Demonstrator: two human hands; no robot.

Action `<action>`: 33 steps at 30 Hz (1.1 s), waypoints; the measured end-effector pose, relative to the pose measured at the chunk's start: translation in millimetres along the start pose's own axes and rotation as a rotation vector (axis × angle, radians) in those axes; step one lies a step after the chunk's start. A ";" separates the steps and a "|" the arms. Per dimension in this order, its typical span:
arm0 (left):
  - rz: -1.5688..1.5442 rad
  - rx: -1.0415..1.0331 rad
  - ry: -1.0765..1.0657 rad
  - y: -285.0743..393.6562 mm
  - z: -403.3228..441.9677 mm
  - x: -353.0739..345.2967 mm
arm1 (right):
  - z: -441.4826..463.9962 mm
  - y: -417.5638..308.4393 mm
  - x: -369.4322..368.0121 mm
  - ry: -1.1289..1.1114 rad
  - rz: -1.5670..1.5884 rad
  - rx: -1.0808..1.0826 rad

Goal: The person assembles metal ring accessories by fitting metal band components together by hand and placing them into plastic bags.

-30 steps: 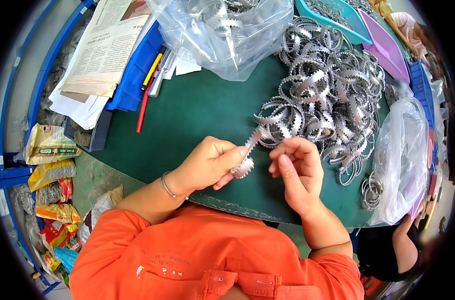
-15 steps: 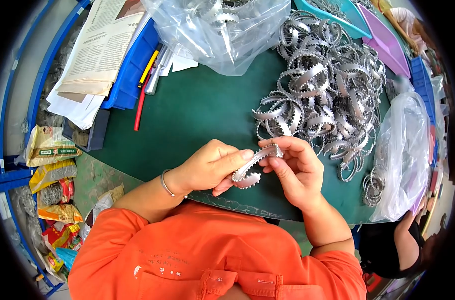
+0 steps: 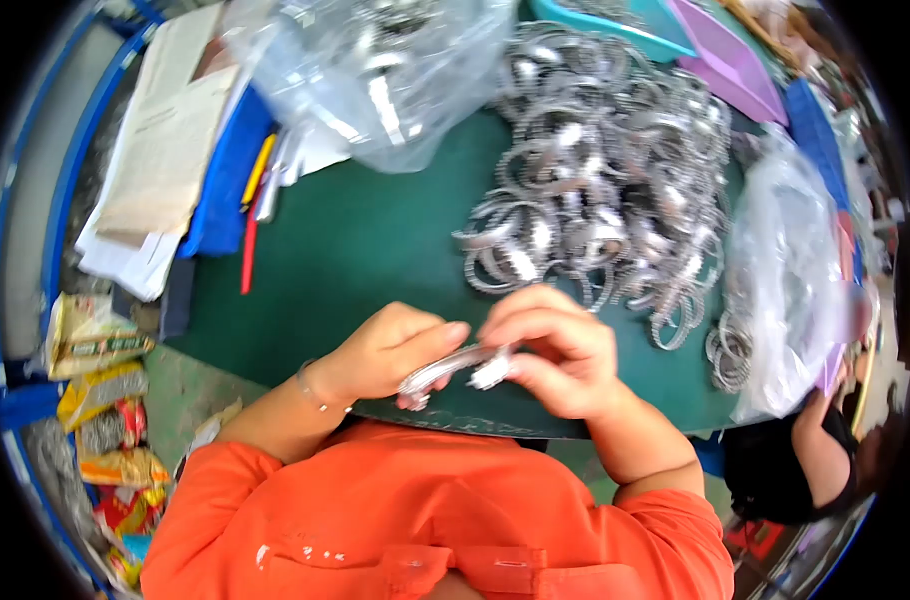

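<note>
A curved silvery metal band (image 3: pixel 437 375) with toothed edges is held between both hands above the table's near edge. My left hand (image 3: pixel 390 352) pinches its left part between thumb and fingers. My right hand (image 3: pixel 558 350) is closed on the other end, its thumb and fingertips pressed against the metal. Motion blurs the band, so its exact shape is hard to make out. Beyond my right hand lies a large heap of similar toothed bands (image 3: pixel 615 170).
A clear plastic bag (image 3: pixel 430 110) with metal parts lies at the back. Papers (image 3: pixel 165 150) top a blue bin (image 3: pixel 220 195) on the left, beside a red pen (image 3: pixel 248 255). Another plastic bag (image 3: pixel 790 290) and small coiled bands (image 3: pixel 730 357) are right. A person (image 3: pixel 795 460) sits at the right.
Both hands have shifted slightly left and down in view with the band, which has turned. My right fingers now cover more of its end. The whole view has shifted a little.
</note>
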State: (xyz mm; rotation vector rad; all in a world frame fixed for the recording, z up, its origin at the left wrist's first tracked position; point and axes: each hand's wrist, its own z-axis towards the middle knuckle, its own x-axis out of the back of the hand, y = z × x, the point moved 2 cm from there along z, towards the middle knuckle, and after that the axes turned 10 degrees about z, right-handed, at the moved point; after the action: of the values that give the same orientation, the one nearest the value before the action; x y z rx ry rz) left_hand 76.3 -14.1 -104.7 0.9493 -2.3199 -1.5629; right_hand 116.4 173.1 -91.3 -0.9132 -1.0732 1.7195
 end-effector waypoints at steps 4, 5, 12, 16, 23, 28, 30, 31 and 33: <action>0.187 -0.115 0.210 -1.3 6.2 -0.9 | -6.5 -12.1 -6.3 -0.033 0.015 -0.070; 0.120 -0.148 0.234 -8.9 7.8 0.6 | -7.8 -19.5 -3.5 -0.025 -0.097 0.089; 0.375 -0.396 0.363 -10.0 8.6 -1.7 | -58.7 -108.2 101.6 0.999 -1.099 0.731; 0.376 -0.427 0.394 -5.1 8.2 -6.9 | -72.9 -143.9 148.6 1.023 -1.726 0.134; 0.602 -0.542 0.606 5.8 12.6 -9.5 | -19.0 -90.2 60.6 0.450 -1.139 0.128; 0.948 -0.617 0.659 28.6 32.2 -5.6 | 26.3 -39.5 22.3 0.238 -1.234 0.223; 0.896 -0.553 0.640 26.1 38.2 -1.3 | 39.5 -30.3 23.1 0.243 -1.393 0.101; 0.853 -0.559 0.637 26.0 39.3 0.3 | 43.6 -27.8 21.0 0.226 -1.448 0.080; 0.886 -0.603 0.660 30.6 34.6 2.1 | 45.8 -30.7 18.0 0.161 -1.448 0.013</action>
State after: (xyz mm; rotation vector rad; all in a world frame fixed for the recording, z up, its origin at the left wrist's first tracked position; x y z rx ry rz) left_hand 45.6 18.4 -92.9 0.1627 -1.3471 -1.1680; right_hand 78.5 184.6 -49.0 -0.0781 -1.1265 0.4241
